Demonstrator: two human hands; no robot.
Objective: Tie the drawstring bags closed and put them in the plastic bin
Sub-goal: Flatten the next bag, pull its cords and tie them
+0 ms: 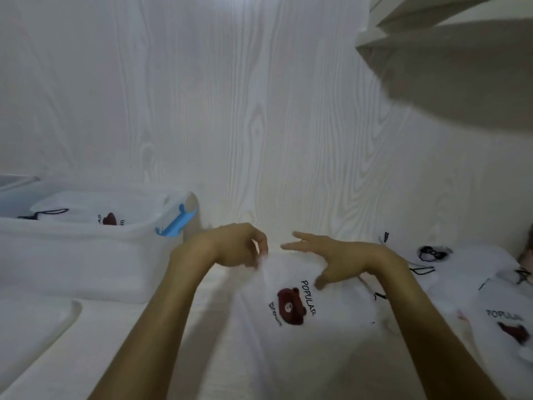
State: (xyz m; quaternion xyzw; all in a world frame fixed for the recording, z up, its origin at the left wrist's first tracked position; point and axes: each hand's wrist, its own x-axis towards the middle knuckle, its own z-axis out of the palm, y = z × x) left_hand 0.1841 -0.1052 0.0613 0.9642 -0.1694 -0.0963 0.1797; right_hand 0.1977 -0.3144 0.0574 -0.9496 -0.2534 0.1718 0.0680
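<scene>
White bag (291,336) under both hands (288,255)

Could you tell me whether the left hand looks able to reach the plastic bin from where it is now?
Probably yes. The left hand pinches the bear bag just right of the plastic bin, whose top is open, and nothing stands between them.

From here I can't make out how my left hand (239,245) meets the white bag (288,327); its fingertips smear into the cloth at mid-frame. My right hand (331,258) covers that bag's top right corner, and its cord is hidden. The bag in the bin (86,249) at left shows only its upper part above the rim. Bags at far right (501,321) are blurred and cut by the frame edge, their prints unreadable.
</scene>
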